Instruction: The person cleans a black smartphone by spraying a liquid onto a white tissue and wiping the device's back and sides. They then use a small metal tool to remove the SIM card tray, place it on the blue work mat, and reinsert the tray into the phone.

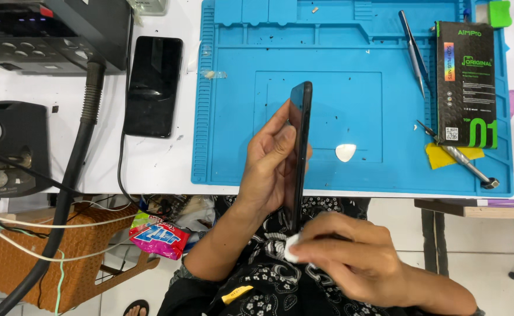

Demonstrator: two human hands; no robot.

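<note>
At frame centre, the left hand (271, 167) grips an edge-on black phone (299, 152); the right hand (350, 248), lower right, pinches a white wipe (292, 248) against it.

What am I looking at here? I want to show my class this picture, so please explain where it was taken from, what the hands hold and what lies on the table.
One camera, worn on a person's head, looks down at their own bare hands. The left hand holds a black phone on edge over a blue work mat. The right hand presses a small white pad against the phone's lower end. On the mat lie tweezers, a screwdriver, a white pick and a dark box. A second phone lies on the white table.
</note>
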